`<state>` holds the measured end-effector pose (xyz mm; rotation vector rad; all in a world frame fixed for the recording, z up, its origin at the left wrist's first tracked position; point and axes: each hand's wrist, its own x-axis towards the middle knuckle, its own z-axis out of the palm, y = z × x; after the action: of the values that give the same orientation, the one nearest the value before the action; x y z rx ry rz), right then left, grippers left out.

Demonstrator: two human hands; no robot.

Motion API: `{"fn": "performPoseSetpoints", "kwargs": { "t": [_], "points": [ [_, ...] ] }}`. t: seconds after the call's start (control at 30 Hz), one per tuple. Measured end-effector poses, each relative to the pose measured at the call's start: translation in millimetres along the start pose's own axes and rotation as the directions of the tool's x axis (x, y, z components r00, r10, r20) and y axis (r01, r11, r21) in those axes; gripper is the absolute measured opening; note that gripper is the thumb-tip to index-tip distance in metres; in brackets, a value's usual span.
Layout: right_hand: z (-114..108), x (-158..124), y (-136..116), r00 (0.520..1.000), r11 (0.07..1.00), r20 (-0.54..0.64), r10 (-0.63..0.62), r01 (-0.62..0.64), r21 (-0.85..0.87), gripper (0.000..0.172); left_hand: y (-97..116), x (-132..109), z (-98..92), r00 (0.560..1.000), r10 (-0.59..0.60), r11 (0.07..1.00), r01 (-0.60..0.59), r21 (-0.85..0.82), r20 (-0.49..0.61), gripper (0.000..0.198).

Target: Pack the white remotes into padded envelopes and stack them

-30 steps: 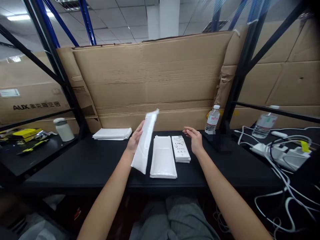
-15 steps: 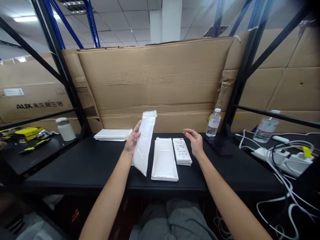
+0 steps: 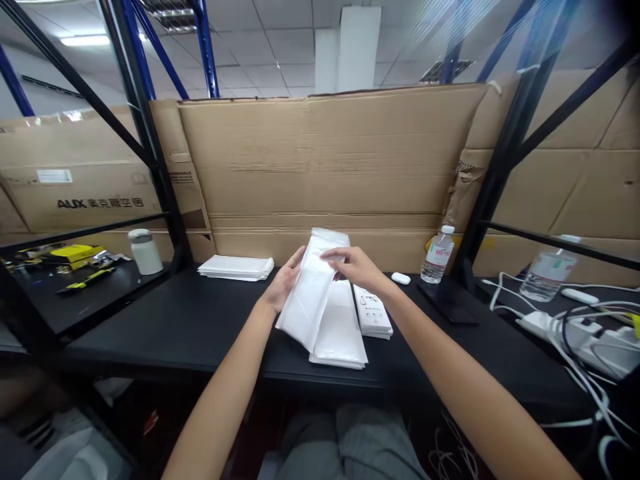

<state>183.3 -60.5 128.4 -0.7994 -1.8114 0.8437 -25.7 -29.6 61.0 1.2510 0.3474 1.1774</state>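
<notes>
A white bubble mailer [image 3: 311, 300] is tilted up in front of me, held along its left side by my left hand [image 3: 284, 283]. My right hand [image 3: 356, 267] reaches across to its upper right, fingers bent together on the mailer near the top end; exactly what the fingertips pinch is partly hidden. Beneath the raised mailer lies a stack of similar white mailers [image 3: 343, 340], partly covered. Just right of that stack are small white printed boxes [image 3: 373, 312], piled flat under my right wrist.
More flat white mailers [image 3: 235, 267] lie at the back left. A water bottle [image 3: 438, 255], a dark phone [image 3: 447, 303] and a small white object [image 3: 401, 278] are at the right. A power strip [image 3: 575, 340] with tangled cables sits far right. Cardboard [image 3: 320, 160] walls the back.
My right hand has moved left from beside the boxes onto the mailer. The mailer has turned its broad face more toward me and shifted right, over the stack. The view has shifted slightly.
</notes>
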Motion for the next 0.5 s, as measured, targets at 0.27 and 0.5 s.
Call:
{"fn": "performPoseSetpoints", "kwargs": {
  "t": [0.27,0.5],
  "points": [
    [-50,8,68,0.798,0.975,-0.579,0.167,-0.045,0.219,0.022,-21,19,-58.4,0.647,0.276,0.934,-0.007,0.356,-0.711,0.019],
    [-65,2,126,0.768,0.884,-0.536,0.352,-0.085,0.46,0.022,-43,16,-45.7,0.908,0.27,0.712,0.036,0.701,-0.32,0.018]
  ]
}}
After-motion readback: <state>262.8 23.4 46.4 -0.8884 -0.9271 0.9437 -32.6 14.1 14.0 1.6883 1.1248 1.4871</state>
